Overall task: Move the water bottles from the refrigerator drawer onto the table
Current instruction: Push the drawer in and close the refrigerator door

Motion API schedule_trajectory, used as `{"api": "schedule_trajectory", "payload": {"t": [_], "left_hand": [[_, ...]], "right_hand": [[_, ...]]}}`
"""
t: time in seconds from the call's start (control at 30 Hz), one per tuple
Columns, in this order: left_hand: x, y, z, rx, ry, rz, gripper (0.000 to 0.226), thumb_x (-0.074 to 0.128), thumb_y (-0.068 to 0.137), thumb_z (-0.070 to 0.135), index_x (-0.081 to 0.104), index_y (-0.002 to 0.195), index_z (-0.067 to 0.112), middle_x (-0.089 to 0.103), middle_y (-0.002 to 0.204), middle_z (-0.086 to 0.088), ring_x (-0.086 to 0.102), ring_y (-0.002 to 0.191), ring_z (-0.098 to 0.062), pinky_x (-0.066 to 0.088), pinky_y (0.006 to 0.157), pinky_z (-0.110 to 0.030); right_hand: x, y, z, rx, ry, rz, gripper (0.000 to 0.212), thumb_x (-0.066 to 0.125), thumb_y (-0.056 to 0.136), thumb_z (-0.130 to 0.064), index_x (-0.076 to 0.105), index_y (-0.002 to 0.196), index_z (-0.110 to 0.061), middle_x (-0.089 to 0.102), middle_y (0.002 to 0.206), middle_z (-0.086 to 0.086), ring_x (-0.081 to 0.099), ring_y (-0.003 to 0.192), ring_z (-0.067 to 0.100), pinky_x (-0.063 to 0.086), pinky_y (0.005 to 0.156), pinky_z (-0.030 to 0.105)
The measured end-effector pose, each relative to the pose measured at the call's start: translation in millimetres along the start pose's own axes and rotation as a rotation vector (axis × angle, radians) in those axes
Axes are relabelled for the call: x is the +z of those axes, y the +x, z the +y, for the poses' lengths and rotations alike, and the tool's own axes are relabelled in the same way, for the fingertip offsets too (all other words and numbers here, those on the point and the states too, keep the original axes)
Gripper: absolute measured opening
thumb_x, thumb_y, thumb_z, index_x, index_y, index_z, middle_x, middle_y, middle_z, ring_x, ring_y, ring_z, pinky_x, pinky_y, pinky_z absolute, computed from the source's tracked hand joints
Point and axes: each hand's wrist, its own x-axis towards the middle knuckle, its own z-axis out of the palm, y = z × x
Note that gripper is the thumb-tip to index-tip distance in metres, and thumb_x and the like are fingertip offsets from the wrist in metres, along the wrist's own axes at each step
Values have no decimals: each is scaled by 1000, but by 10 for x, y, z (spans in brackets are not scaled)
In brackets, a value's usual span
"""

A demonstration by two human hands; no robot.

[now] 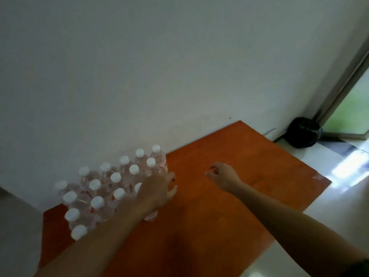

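Orange worktop [219, 206] ran from our near side out to a white wall [139, 76], with pale floor [319, 216] showing past its right edge. Nearest us, both forearms reached out over it. Our left grip [157, 190] lay against the right flank of the water bottles [115, 177], partly covering one bottle at the cluster's near-right corner. Blur and the back of the hand hid the thumb, so we could not tell whether it clasped that bottle or merely touched it. Our right grip [223, 174] hovered to the right, apart from the cluster, with its fingers loosely curled and nothing in them.

The bottles stood upright on the left part of the worktop, long axes vertical, white caps up, packed in rows slanting toward the wall. They lay left of both grips, and the left one was clearly nearer. We judged any straightening would fall to it. No refrigerator drawer was in view. Farthest off, a black bag [303, 132] sat on the floor by a doorway.
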Motion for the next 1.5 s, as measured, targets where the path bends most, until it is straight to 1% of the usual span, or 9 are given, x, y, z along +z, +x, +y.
{"api": "schedule_trajectory", "payload": {"t": [0.13,0.23,0.43,0.53,0.63,0.87,1.23,1.33,1.5], "left_hand": [[319,28,855,137,5,-129,24,54,92,37,60,110,22,63,98,4,57,82,-10,51,73,-27],[612,-1,1589,255,40,-217,27,52,92,40,59,111,22,65,101,1,61,89,-16,53,78,-35],[1187,-83,3055,467,16,-325,21,55,90,39,61,103,24,67,93,1,63,82,-16,54,73,-34],[1425,1,3745,579,10,-373,17,57,90,38,62,97,24,67,87,4,61,74,-11,52,65,-26],[1694,187,4376,675,-1,-417,22,57,91,40,62,104,23,68,90,4,63,75,-8,55,71,-25],[2363,849,5932,932,-1,-411,29,51,92,42,60,114,24,67,100,5,60,89,-12,51,81,-29],[3126,1214,8442,1290,-26,-522,26,49,93,39,58,112,23,64,101,3,56,89,-13,44,72,-25],[3429,1233,9080,1340,-29,-554,26,49,93,38,58,112,21,63,101,1,54,87,-13,39,71,-24],[3904,1307,10269,1310,-32,-590,24,52,91,39,59,108,22,66,96,0,60,86,-16,51,77,-32]], "right_hand": [[-458,-812,709,124,-8,111,37,57,95,-37,55,126,-17,59,88,-7,60,68,8,43,52,19],[-756,-1523,1299,229,1,224,35,60,93,-37,59,122,-18,62,89,-7,62,74,6,53,66,23],[-1348,-2843,2372,486,-8,413,36,60,92,-38,59,123,-21,68,95,-4,60,79,12,43,67,25],[-1636,-3324,2894,583,-13,508,38,61,89,-42,61,122,-22,69,93,-7,61,81,13,49,73,30],[-1894,-3688,3363,667,28,568,38,62,89,-42,61,122,-22,70,93,-6,63,83,14,53,80,34],[-2696,-4179,4455,854,75,738,38,64,88,-39,61,121,-20,66,88,-9,62,80,9,54,78,32],[-3686,-5340,5825,1141,164,959,34,61,90,-36,59,121,-23,61,84,-8,59,77,9,51,71,29],[-3936,-5621,6345,1183,187,994,34,62,89,-36,61,120,-21,61,81,-6,60,77,13,51,73,34],[-4509,-6008,7313,1193,167,1031,34,63,88,-34,62,118,-19,63,84,-4,59,77,14,48,71,32]]}}
